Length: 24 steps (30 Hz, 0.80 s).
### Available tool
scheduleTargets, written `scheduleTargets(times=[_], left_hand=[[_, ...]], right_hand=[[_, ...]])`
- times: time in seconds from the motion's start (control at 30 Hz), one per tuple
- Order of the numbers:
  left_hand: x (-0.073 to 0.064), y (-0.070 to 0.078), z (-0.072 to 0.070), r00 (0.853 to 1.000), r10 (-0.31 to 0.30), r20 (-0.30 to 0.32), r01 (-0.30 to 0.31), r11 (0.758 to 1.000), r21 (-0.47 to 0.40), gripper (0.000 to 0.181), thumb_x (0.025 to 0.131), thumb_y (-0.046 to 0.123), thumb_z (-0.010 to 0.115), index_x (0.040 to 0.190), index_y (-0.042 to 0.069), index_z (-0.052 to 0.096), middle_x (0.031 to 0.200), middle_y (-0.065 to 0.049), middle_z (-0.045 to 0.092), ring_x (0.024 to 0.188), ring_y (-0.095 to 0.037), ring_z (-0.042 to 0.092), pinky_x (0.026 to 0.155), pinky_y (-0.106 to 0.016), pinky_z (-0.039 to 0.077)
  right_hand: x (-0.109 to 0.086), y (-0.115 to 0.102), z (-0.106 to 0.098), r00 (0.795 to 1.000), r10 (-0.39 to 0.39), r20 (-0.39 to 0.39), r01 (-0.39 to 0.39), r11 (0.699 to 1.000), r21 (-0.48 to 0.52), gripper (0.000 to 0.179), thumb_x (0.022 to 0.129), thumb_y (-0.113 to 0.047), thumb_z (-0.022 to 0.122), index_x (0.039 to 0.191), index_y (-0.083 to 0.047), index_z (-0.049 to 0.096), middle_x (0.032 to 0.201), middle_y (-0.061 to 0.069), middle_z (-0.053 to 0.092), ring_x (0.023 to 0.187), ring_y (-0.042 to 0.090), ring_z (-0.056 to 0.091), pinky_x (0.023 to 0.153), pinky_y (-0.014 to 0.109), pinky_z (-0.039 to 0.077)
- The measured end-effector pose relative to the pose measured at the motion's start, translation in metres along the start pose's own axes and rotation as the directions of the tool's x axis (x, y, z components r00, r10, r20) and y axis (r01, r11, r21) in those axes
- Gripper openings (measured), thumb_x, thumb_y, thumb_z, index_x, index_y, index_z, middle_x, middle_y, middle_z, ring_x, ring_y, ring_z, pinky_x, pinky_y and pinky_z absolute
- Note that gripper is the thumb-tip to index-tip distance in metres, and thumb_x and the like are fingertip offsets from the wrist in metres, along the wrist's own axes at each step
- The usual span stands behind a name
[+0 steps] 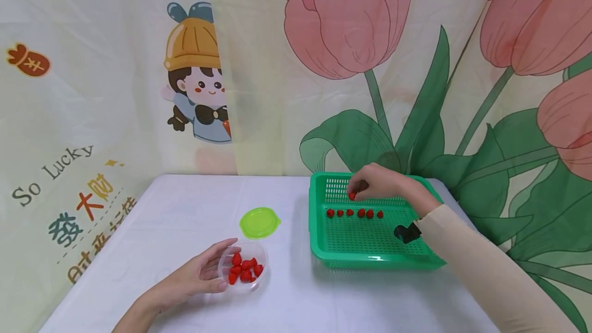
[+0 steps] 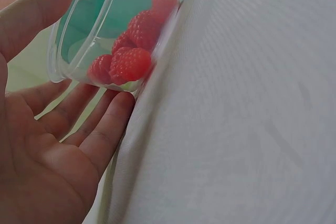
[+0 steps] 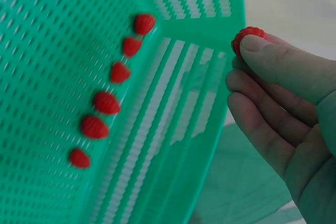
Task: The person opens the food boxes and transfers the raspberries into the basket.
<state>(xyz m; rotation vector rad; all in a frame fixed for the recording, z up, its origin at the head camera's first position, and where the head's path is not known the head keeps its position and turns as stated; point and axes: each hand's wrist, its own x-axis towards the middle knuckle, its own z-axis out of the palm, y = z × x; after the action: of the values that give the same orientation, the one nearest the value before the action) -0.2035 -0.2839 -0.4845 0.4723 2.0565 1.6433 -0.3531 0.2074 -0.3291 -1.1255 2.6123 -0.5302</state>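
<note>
My left hand (image 1: 207, 270) holds a clear plastic tub (image 1: 264, 256) on the table, its thumb and fingers around the side. Several red raspberries (image 1: 246, 275) lie inside; the left wrist view shows their bumpy skins at the tub's bottom. Over the back part of a green basket (image 1: 316, 240), my right hand (image 1: 376, 181) pinches one raspberry (image 3: 248, 39) between thumb and fingers. Below it, a row of several raspberries (image 3: 106, 103) runs along the basket floor near the back wall. They are spaced slightly apart.
A lime-green lid (image 1: 260, 223) lies flat behind the tub. Both stand left of the basket on a white-covered table (image 1: 185, 209). A printed curtain (image 1: 259, 66) hangs behind the table's back edge. A small black camera (image 1: 407, 233) is on the right wrist.
</note>
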Motion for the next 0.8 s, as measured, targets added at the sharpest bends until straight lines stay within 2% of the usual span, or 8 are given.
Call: scheduleTargets(times=[0.4, 0.63, 0.8], left_hand=[[-0.001, 0.001, 0.001, 1.0, -0.014, -0.02, 0.014, 1.0, 0.019, 0.084, 0.099, 0.011, 0.073, 0.167, 0.026, 0.027, 0.172, -0.017, 0.029, 0.157, -0.048, 0.027, 0.106, -0.021, 0.051], [-0.001, 0.003, 0.001, 0.999, -0.032, -0.028, 0.033, 0.999, 0.026, 0.083, 0.099, 0.014, 0.074, 0.167, 0.028, 0.028, 0.172, -0.015, 0.029, 0.159, -0.047, 0.024, 0.108, -0.021, 0.05], [-0.001, 0.002, 0.001, 1.0, -0.024, -0.018, 0.024, 1.0, 0.017, 0.085, 0.099, 0.012, 0.073, 0.168, 0.023, 0.025, 0.172, -0.015, 0.029, 0.159, -0.047, 0.023, 0.107, -0.02, 0.049]], right_hand=[[-0.023, 0.061, 0.006, 0.993, 0.093, -0.067, -0.094, 0.996, -0.012, 0.015, 0.098, -0.009, 0.078, 0.113, -0.007, 0.079, 0.103, -0.001, 0.078, 0.093, 0.014, 0.072, 0.086, 0.036, 0.062], [-0.031, 0.079, 0.01, 0.985, 0.149, -0.081, -0.148, 0.989, 0.016, 0.016, 0.097, -0.007, 0.077, 0.113, -0.006, 0.079, 0.103, 0.001, 0.078, 0.095, 0.016, 0.072, 0.089, 0.04, 0.062], [-0.033, 0.091, 0.013, 0.981, 0.178, -0.081, -0.178, 0.984, 0.005, 0.015, 0.096, -0.007, 0.078, 0.112, -0.006, 0.079, 0.103, 0.0, 0.078, 0.095, 0.017, 0.072, 0.087, 0.04, 0.062]])
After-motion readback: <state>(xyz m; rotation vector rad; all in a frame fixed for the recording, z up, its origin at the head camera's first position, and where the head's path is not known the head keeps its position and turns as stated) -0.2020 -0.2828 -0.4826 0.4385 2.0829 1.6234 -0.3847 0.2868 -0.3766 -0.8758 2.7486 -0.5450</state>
